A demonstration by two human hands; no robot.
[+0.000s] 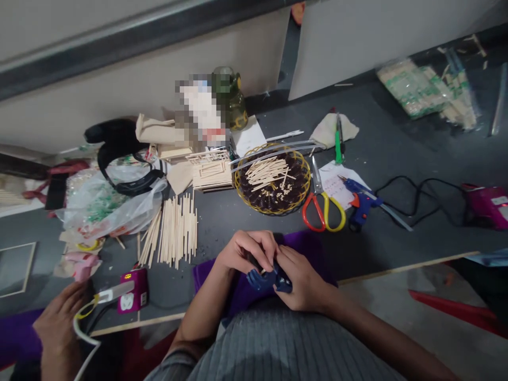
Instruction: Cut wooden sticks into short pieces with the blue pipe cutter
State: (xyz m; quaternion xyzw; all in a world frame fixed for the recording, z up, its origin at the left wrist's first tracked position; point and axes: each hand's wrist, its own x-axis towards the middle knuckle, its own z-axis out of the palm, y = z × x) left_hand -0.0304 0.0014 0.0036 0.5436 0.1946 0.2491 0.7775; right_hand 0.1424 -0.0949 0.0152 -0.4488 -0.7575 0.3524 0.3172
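My left hand [246, 250] and my right hand [301, 279] are closed together just above my lap, over a purple cloth [301, 244]. Between them sits a small tool with blue handles [265, 278], and a thin stick end shows at its jaws. The right hand grips the blue handles. The left hand's fingers curl over the top of the tool and pinch at the stick. Just ahead on the dark table lie a bundle of bamboo sticks [174, 230] and a round yellow-rimmed basket [273, 182] holding short cut sticks.
Scissors with red and yellow handles [323, 209], a blue glue gun [361, 203] with a black cord, a small stick-built frame [210, 169], plastic bags and headphones lie on the table. Another person's hand [59, 323] holds a white cable at bottom left beside a magenta box [133, 291].
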